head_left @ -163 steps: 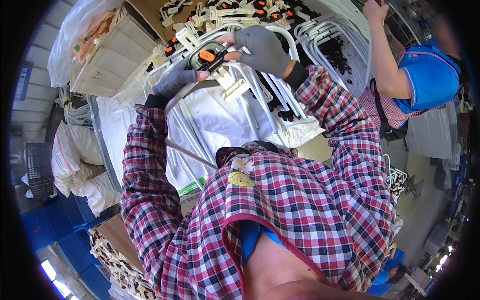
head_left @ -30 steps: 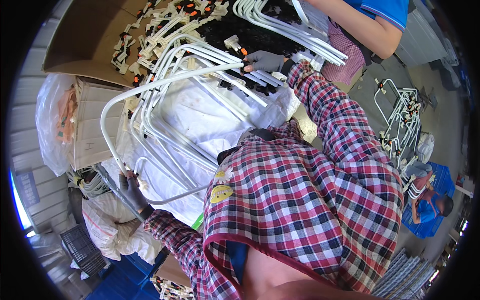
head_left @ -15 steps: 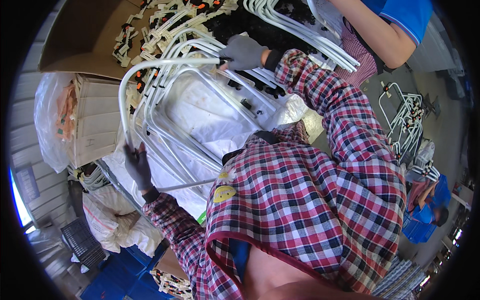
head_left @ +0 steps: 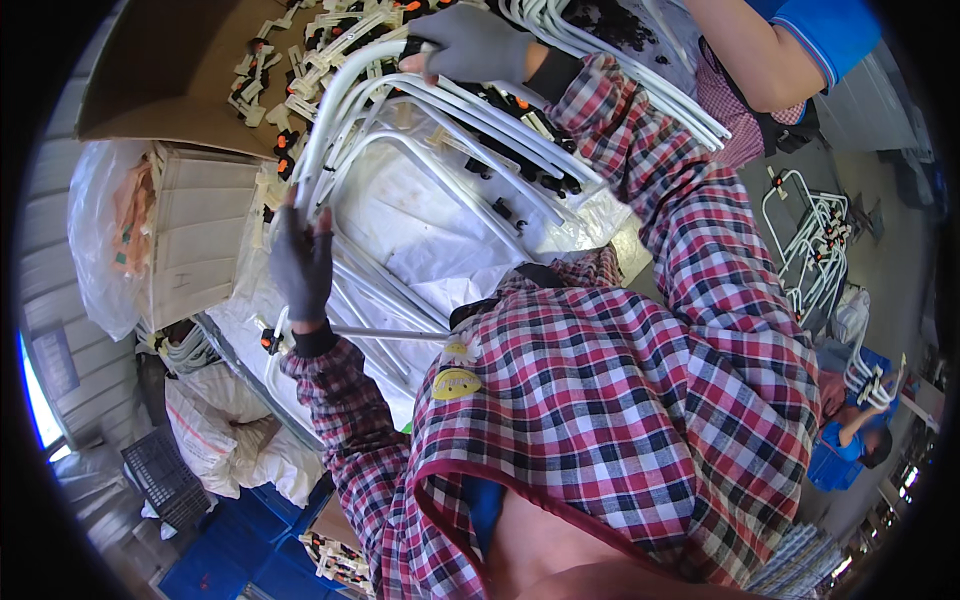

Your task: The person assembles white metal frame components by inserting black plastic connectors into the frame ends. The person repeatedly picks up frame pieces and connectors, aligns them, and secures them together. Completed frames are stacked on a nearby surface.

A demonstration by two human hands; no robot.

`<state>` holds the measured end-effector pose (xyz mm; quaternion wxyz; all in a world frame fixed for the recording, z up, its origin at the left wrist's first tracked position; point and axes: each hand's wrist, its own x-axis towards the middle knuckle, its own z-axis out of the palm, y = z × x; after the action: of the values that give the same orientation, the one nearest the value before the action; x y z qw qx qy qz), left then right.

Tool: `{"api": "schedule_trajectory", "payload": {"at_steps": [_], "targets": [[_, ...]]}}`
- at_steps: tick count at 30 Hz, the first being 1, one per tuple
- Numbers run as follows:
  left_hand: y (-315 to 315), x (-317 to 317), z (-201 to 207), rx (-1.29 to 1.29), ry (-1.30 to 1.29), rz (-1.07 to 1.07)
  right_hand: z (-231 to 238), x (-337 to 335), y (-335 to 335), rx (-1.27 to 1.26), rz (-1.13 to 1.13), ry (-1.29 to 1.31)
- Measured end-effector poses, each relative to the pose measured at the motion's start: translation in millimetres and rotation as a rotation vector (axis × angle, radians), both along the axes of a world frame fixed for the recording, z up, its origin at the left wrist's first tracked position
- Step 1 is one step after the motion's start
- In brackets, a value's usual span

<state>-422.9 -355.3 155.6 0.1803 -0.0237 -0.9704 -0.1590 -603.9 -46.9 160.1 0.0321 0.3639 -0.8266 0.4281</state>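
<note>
My right hand (head_left: 470, 45), in a grey glove, is closed around the top bend of a bundle of white bent metal tubes (head_left: 420, 140) lying on a white plastic sheet (head_left: 440, 230). The gloved left hand (head_left: 300, 265) rests flat with its fingers spread against the lower left side of the same tubes. Black and orange clips (head_left: 510, 105) sit along the tubes. My red plaid sleeves fill the lower half of the view.
A brown cardboard sheet (head_left: 180, 70) strewn with small cream and orange plastic parts (head_left: 300, 40) lies at the upper left. A carton (head_left: 200, 235) and a clear bag (head_left: 100, 230) stand left. Another person in a blue sleeve (head_left: 800, 40) works upper right beside more white tubes (head_left: 820, 230). Blue crates (head_left: 240, 560) sit below.
My left hand has moved up along the tubes and now lies flat on them. My right hand has shifted left and up, still gripping the top bend.
</note>
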Motion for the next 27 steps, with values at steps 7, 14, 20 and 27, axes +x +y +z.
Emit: {"api": "schedule_trajectory", "payload": {"at_steps": [7,14,20,27], "targets": [[40.3,-45.0,-20.7,0.101,-0.021,-0.302,1.7,34.7,-96.9,0.415,0.345,0.703],[-44.7,-20.2,-37.0,0.635,-0.231,0.002,-62.0,-70.0,2.3,0.145,-0.226,0.644],[-80.9,38.5,-36.8,0.698,-0.114,0.203,-203.8,-80.7,40.7,1.104,0.198,0.635],[-104.9,84.9,-41.2,0.767,0.012,0.339,-231.0,-132.0,68.3,0.914,-0.057,0.919]]}}
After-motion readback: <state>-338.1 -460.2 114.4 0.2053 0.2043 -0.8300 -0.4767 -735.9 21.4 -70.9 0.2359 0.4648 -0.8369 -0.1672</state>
